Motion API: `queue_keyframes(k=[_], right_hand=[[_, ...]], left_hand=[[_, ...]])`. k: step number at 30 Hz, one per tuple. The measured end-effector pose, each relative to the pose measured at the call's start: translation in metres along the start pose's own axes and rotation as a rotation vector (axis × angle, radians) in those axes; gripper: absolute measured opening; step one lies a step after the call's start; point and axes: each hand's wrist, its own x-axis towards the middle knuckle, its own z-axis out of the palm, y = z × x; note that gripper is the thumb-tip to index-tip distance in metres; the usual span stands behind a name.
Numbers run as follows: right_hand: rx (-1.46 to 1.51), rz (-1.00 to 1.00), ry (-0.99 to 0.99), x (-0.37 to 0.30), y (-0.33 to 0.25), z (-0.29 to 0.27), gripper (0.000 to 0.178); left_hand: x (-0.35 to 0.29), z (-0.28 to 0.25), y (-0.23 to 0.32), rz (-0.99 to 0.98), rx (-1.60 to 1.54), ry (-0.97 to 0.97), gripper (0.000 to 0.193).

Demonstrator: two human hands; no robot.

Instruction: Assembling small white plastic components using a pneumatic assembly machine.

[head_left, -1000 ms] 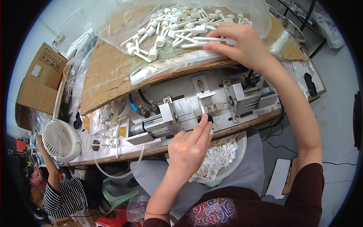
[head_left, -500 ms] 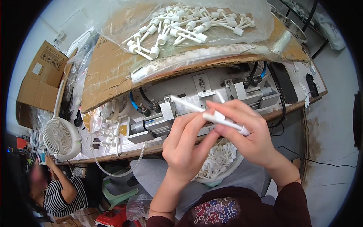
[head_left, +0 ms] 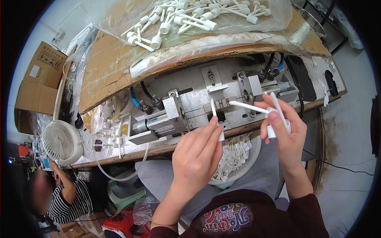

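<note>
My left hand (head_left: pixel 196 154) is closed on a white cap with a thin stem (head_left: pixel 213 107), the stem pointing up at the small centre block (head_left: pixel 225 103) of a metal fixture. To its right, my right hand (head_left: pixel 291 137) is closed on two more white caps with stems. One stem (head_left: pixel 248 106) points left toward the block, the other (head_left: pixel 276 103) points upward. Pneumatic cylinders sit on the fixture's left (head_left: pixel 158 129) and right (head_left: pixel 274 87). Below my hands, on my lap, a white basket (head_left: pixel 257 156) holds many similar white pieces.
A cardboard sheet (head_left: pixel 103 79) covers the fixture's far side, with a plastic bag of white capped stems (head_left: pixel 194 22) on it. Left stands a white fan (head_left: pixel 59 139); a clear hose (head_left: pixel 119 178) loops below the bench edge. A black phone (head_left: pixel 301 79) lies right. Another person (head_left: pixel 75 198) sits at lower left.
My hands were together over the white pieces and are now apart. The left has brought one piece to the centre block; the right has moved right with two.
</note>
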Motion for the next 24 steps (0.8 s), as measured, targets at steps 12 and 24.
queue_keyframes(k=[12,24], right_hand=[[-0.376,-0.579,-0.086,-0.007,0.014,-0.009,0.053],[-0.554,-0.784,-0.406,-0.005,0.020,0.005,0.086]], left_hand=[[0.015,0.002,0.006,-0.090,0.163,-0.145,0.030],[0.006,0.001,0.004,-0.238,-0.876,-0.071,0.046]])
